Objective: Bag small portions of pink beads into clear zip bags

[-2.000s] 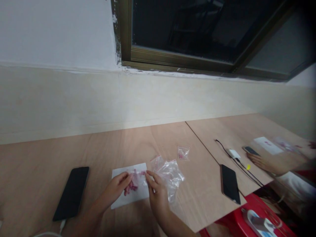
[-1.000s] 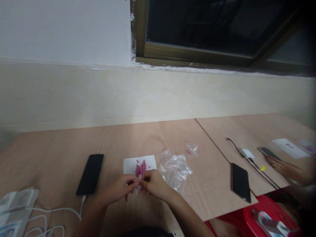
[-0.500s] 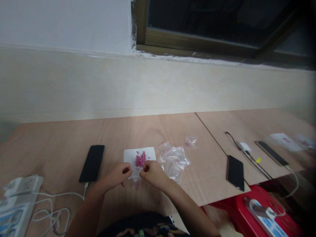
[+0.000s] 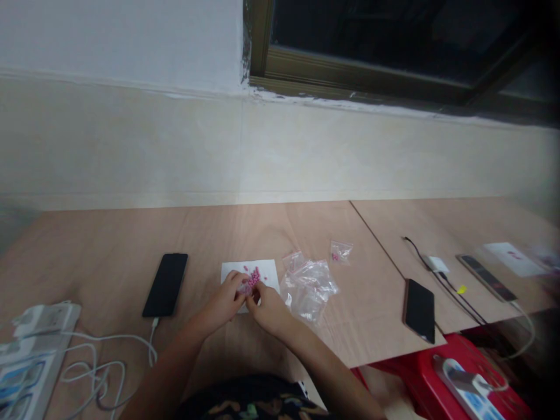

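Note:
On a white sheet of paper [image 4: 272,268] lies a small heap of pink beads [image 4: 254,275]. My left hand [image 4: 228,296] is closed at the paper's near left edge, its fingers curled round what looks like a small clear plastic bag [image 4: 244,287]. Almost touching it, my right hand [image 4: 269,306] is closed with thumb and forefinger pinched at the near side of the heap. What the right fingertips hold, if anything, is too small to make out. Several clear zip bags [image 4: 310,286] lie in a pile just right of the paper.
A small bag with a few pink beads [image 4: 340,252] lies behind the pile. Black phones [image 4: 165,286] rest on both sides. At left are a power strip [image 4: 37,350] and white cable [image 4: 94,373]; at right, a red stool [image 4: 455,356] carries another power strip.
Both hands have come together, the left moving right and up onto the paper. The small bag that lay on the table between them has left that spot and appears between my fingers.

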`<state>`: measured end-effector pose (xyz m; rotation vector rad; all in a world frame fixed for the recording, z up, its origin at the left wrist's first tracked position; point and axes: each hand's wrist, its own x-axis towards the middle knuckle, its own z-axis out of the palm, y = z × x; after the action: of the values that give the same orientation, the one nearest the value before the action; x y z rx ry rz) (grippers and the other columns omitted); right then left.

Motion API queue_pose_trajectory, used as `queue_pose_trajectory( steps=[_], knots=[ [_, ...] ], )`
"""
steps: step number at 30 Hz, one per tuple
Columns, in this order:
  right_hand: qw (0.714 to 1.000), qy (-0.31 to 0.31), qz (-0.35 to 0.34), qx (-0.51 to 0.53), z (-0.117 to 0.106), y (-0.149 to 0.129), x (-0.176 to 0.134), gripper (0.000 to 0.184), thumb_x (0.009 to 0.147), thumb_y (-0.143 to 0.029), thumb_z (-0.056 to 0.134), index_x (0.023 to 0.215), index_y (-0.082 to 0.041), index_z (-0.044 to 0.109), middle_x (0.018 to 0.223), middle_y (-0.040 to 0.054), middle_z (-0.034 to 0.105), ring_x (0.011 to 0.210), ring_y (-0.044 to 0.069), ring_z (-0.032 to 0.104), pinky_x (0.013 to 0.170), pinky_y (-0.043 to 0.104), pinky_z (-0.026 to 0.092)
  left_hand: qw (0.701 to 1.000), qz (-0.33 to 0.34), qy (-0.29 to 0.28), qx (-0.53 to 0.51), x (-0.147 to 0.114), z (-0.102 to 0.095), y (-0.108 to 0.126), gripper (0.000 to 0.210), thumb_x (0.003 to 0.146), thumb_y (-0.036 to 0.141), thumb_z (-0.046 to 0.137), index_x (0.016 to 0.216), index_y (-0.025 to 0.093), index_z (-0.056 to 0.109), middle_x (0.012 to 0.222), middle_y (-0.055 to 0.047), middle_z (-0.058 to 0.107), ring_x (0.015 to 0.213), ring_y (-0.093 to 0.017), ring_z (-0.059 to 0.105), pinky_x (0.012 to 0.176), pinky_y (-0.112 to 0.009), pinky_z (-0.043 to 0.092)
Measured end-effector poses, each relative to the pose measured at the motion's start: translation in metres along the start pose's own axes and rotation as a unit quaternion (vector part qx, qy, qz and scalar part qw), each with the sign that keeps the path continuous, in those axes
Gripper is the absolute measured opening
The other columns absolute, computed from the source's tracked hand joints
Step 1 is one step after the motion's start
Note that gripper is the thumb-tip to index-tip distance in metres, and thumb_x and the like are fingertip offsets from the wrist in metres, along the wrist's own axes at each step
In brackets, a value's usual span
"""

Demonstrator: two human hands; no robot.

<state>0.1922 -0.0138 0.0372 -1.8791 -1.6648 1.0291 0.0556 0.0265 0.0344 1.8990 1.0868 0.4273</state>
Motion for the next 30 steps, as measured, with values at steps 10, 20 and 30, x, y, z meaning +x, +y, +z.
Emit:
queue_pose_trajectory(
  steps=[10, 20, 30],
  knots=[
    [0.998, 0.010, 0.007, 0.058, 0.007, 0.014, 0.014, 0.019, 0.073, -0.020, 0.043, 0.058, -0.016, 0.053, 0.050, 0.0002, 0.054, 0.047, 0.010, 0.047, 0.047, 0.021, 0.032, 0.999, 0.004, -0.039, -0.014, -0.019, -0.020, -0.012, 0.051, 0.072, 0.026, 0.057, 0.121, 0.022, 0.043, 0.118, -0.009, 0.040, 0.109, -0.024, 0.040, 0.095, -0.039, 0.033],
    [0.950, -0.134, -0.010, 0.282, 0.005, 0.029, 0.020, 0.015, 0.069, -0.017, 0.046, 0.054, -0.016, 0.047, 0.042, -0.0065, 0.041, 0.035, 0.005, 0.034, 0.037, 0.018, 0.026, 0.965, -0.063, -0.075, -0.243, -0.018, 0.004, -0.048, 0.066, 0.068, 0.021, 0.063, 0.125, 0.027, 0.032, 0.122, -0.009, 0.040, 0.088, -0.016, 0.051, 0.076, -0.033, 0.045],
    [0.947, -0.007, 0.005, 0.320, -0.006, 0.027, 0.007, 0.035, 0.070, -0.037, 0.056, 0.097, -0.019, 0.044, 0.068, -0.0027, 0.054, 0.052, 0.010, 0.051, 0.041, 0.020, 0.042, 0.985, -0.070, 0.010, -0.160, -0.008, 0.000, -0.069, 0.050, 0.066, 0.027, 0.063, 0.112, 0.018, 0.046, 0.100, -0.005, 0.049, 0.070, -0.011, 0.047, 0.067, -0.026, 0.044]
  ],
)
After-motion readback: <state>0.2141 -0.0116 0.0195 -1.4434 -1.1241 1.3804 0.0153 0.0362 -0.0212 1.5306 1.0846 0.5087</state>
